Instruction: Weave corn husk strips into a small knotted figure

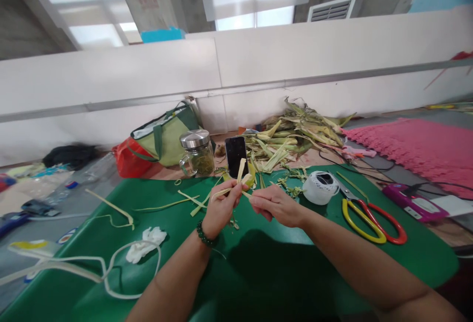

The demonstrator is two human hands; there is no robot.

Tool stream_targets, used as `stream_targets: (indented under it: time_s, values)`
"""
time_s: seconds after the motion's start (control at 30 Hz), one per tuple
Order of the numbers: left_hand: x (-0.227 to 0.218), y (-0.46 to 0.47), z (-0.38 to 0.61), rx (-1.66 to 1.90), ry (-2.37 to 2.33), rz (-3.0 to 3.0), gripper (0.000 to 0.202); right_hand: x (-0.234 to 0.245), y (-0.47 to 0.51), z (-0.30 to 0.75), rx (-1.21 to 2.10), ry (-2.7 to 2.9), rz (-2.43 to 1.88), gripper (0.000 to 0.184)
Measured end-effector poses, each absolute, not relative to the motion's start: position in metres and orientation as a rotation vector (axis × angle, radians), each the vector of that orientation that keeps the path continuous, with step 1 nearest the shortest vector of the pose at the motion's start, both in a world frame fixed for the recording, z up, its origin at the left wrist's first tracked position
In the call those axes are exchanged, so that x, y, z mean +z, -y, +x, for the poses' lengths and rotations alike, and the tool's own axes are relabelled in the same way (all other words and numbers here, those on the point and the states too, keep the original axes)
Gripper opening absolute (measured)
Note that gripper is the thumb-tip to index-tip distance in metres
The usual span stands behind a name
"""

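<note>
Both hands meet over the green mat (281, 263) near its far edge. My left hand (219, 209), with a dark bead bracelet on the wrist, is closed on a small piece folded from pale yellow-green leaf strips (242, 179). Loose strip ends stick up and out to the left from it. My right hand (278, 204) pinches the same leaf piece from the right side, fingers pressed together. More cut strips (192, 199) lie on the mat just left of my hands.
A white twine spool (320, 187) and yellow-and-red scissors (369, 216) lie right of my hands. Behind stand a black phone (236, 154), a lidded glass jar (197, 153), a leaf pile (295, 137), a green bag (166, 137). White crumpled paper (146, 244) lies left, a pink mat (417, 147) far right.
</note>
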State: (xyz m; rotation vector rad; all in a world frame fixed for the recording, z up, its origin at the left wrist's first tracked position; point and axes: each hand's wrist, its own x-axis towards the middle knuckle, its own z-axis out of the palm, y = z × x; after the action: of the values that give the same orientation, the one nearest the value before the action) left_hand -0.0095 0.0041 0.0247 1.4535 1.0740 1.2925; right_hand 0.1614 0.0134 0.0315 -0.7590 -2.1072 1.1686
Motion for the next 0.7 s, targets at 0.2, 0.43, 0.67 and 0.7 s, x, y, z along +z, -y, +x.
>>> stream_targets:
  time_s: [0.2,0.43,0.67,0.7]
  values:
    - [0.022,-0.007,-0.011,1.363,-1.051,1.418,0.035,0.032,-0.015,0.163,1.152,2.089,-0.763,0.039]
    - [0.023,-0.005,-0.01,1.172,-0.963,1.538,0.031,0.026,-0.033,0.164,1.213,1.629,-0.904,0.037]
    - [0.026,0.0,-0.004,1.255,-0.925,1.466,0.032,0.026,-0.03,0.16,1.286,1.675,-0.945,0.041]
    - [0.026,0.001,-0.003,1.282,-0.93,1.46,0.03,0.027,-0.028,0.16,1.287,1.692,-0.955,0.041]
